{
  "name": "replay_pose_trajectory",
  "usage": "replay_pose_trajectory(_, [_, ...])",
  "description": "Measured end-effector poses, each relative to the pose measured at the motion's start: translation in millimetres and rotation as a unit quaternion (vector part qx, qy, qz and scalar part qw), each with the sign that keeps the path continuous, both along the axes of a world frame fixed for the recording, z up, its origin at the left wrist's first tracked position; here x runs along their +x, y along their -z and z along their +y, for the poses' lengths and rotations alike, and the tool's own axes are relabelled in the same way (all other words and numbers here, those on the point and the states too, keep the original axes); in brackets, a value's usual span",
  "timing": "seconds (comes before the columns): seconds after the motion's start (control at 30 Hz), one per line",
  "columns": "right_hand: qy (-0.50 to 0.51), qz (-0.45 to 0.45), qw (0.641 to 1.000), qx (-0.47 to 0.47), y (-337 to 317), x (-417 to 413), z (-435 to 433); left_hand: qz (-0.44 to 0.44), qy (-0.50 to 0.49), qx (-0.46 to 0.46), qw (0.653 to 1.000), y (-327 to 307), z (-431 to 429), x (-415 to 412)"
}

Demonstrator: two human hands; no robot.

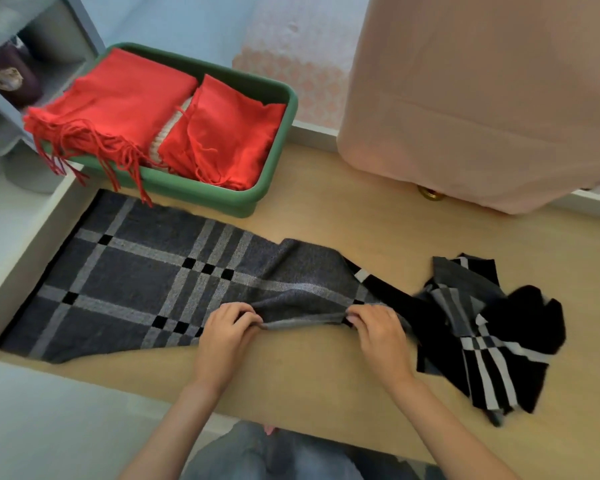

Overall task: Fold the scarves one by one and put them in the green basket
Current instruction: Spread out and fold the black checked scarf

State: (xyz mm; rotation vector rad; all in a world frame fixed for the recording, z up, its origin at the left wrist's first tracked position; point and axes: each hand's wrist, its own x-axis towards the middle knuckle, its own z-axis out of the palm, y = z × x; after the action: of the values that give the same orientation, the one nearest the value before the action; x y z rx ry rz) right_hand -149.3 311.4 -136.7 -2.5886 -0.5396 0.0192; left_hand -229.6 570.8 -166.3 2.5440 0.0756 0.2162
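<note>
A long grey plaid scarf (136, 278) lies spread across the wooden table, its right end bunched into a black and white heap (492, 334). My left hand (226, 332) and my right hand (378, 330) each pinch the scarf's near edge at the middle, lifting a small fold between them. The green basket (274, 161) stands at the back left, just beyond the scarf. It holds two folded red scarves (219, 133), and the left one's fringe (94, 147) hangs over the rim. A cream knitted piece shows between them.
A large pink fabric-covered object (482, 98) stands at the back right on the table (326, 386). A grey shelf unit (32, 64) with a dark jar is at the far left. The table's left edge runs beside the scarf's left end.
</note>
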Motion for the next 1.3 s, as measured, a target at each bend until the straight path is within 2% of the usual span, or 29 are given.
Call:
replay_pose_trajectory(0.1, [0.055,0.059,0.996,0.031,-14.6,26.8,8.4,-0.012,-0.056,-0.049,0.997,-15.7,4.4,16.4])
replay_pose_trajectory(0.2, [0.056,0.013,0.998,0.009,-16.3,54.3,19.1,-0.015,-0.094,-0.056,0.994,-25.8,6.7,40.5])
replay_pose_trajectory(0.3, [0.071,-0.025,0.995,-0.063,-5.8,66.9,30.1,-0.007,-0.104,-0.017,0.994,-23.3,10.2,58.3])
replay_pose_trajectory(0.37, [0.071,-0.054,0.995,-0.053,-1.1,60.5,33.9,0.013,-0.091,-0.008,0.996,-16.0,12.2,56.3])
replay_pose_trajectory(0.47, [0.000,-0.120,0.992,-0.026,3.5,34.0,31.6,0.016,-0.050,0.004,0.999,-4.9,14.6,39.0])
replay_pose_trajectory(0.57, [-0.066,-0.087,0.993,-0.054,18.5,6.2,22.4,0.034,-0.008,0.009,0.999,1.8,21.6,26.1])
replay_pose_trajectory(0.67, [-0.070,-0.076,0.991,-0.084,29.6,0.8,16.2,0.040,0.025,0.040,0.998,8.5,29.9,20.6])
replay_pose_trajectory(0.83, [-0.031,-0.084,0.996,-0.019,10.4,27.2,28.5,0.002,-0.030,0.027,0.999,-7.5,33.3,29.9])
replay_pose_trajectory(0.93, [0.065,-0.011,0.994,0.090,-12.3,39.5,31.7,-0.041,-0.041,-0.014,0.998,-31.6,35.2,33.5])
replay_pose_trajectory(1.0, [0.094,0.038,0.983,0.153,-28.5,43.2,29.9,-0.078,-0.046,-0.033,0.995,-52.8,35.7,30.4])
replay_pose_trajectory(1.13, [0.073,0.074,0.980,0.170,-46.8,42.9,25.3,-0.136,-0.045,-0.065,0.988,-87.1,26.8,18.5])
replay_pose_trajectory(1.2, [0.045,0.066,0.988,0.130,-41.6,41.7,26.2,-0.113,-0.048,-0.049,0.991,-84.1,24.0,10.4])
replay_pose_trajectory(1.3, [-0.004,0.018,0.998,0.058,-23.7,25.6,32.6,0.032,-0.047,-0.051,0.997,-57.1,28.2,0.3])
